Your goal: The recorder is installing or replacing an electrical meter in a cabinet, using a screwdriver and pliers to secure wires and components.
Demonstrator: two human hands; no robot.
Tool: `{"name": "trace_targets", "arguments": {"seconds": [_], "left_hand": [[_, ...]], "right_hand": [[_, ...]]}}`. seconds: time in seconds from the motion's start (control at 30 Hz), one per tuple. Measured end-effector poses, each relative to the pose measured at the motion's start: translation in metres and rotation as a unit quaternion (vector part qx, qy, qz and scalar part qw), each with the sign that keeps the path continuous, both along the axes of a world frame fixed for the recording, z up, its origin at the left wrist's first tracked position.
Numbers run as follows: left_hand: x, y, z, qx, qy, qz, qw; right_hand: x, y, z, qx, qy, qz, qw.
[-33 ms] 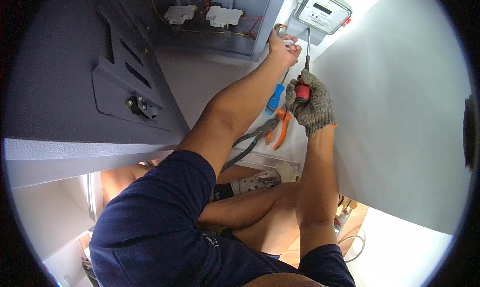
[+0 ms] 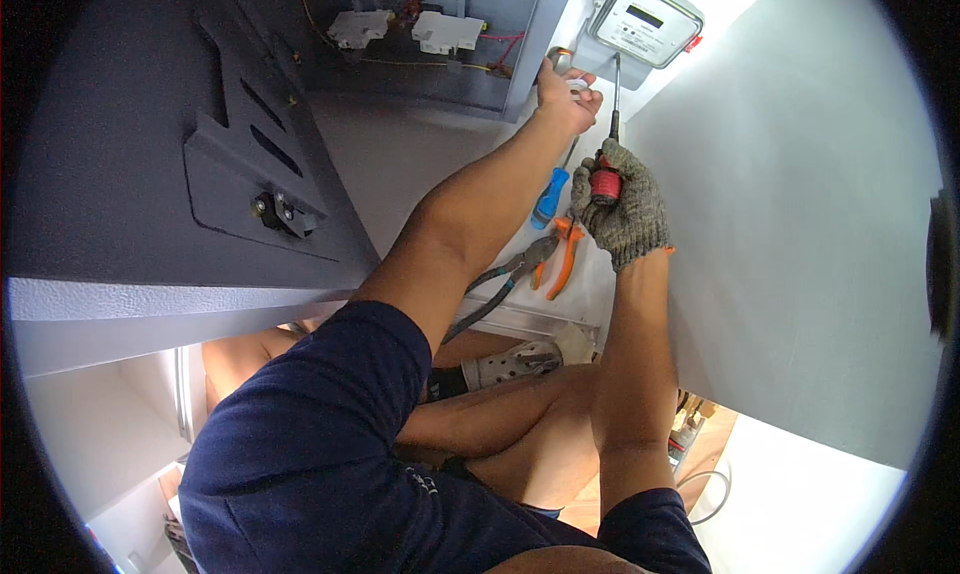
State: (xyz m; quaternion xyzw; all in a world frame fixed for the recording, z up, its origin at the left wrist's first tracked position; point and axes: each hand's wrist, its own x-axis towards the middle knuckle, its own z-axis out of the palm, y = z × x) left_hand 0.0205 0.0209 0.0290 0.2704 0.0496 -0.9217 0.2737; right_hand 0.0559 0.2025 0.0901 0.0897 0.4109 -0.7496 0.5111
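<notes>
The right hand (image 2: 625, 204), in a grey knit glove, is closed around the red-and-black handle of a screwdriver (image 2: 605, 184). The shank points up and away, its tip at the lower edge of a grey-framed electricity meter (image 2: 648, 24) on the white wall; whether it sits in a screw cannot be told. The bare left hand (image 2: 568, 104) is raised beside the shank, fingers bent around a small whitish piece (image 2: 577, 86); how firmly they press on it cannot be told. Next to its thumb is a small rounded, metallic-looking item (image 2: 562, 60), partly hidden.

Below the hands, a blue-handled screwdriver (image 2: 549, 199) lies between the forearms. Nearer the person are orange-handled pliers (image 2: 566, 261) and, just to their left, larger dark-handled pliers (image 2: 520, 265), the two close together.

Up and left of the left hand, a dark grey metal enclosure stands open, with two white circuit breakers (image 2: 447, 34) and red and yellow wires (image 2: 506, 49) inside. A dark metal door (image 2: 110, 174) with a black latch (image 2: 286, 215) fills the left side; a smooth grey panel (image 2: 800, 204) stands at the right. Under the forearms are bent bare legs and a grey perforated clog (image 2: 510, 366).
</notes>
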Motion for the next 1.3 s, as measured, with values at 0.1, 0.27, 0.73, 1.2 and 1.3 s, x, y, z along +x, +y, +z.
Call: {"name": "trace_targets", "arguments": {"seconds": [0.1,0.27,0.73,1.2,1.3], "left_hand": [[0.003,0.003,-0.002,-0.025,0.015,0.006,1.000],[0.007,0.004,-0.005,-0.035,0.007,-0.008,0.999],[0.165,0.117,-0.051,-0.033,0.010,-0.094,0.995],[0.357,0.134,0.039,-0.251,-0.124,-0.341,0.897],[0.351,0.140,0.047,-0.267,-0.093,-0.342,0.896]], "right_hand": [[-0.002,-0.001,-0.003,0.012,0.017,0.006,1.000],[-0.001,0.000,-0.006,0.034,0.064,0.026,0.997],[-0.001,-0.003,-0.004,0.061,0.116,0.034,0.991],[-0.044,0.022,-0.070,0.249,0.539,0.241,0.768],[-0.098,0.065,-0.122,0.405,0.586,0.298,0.636]]}}
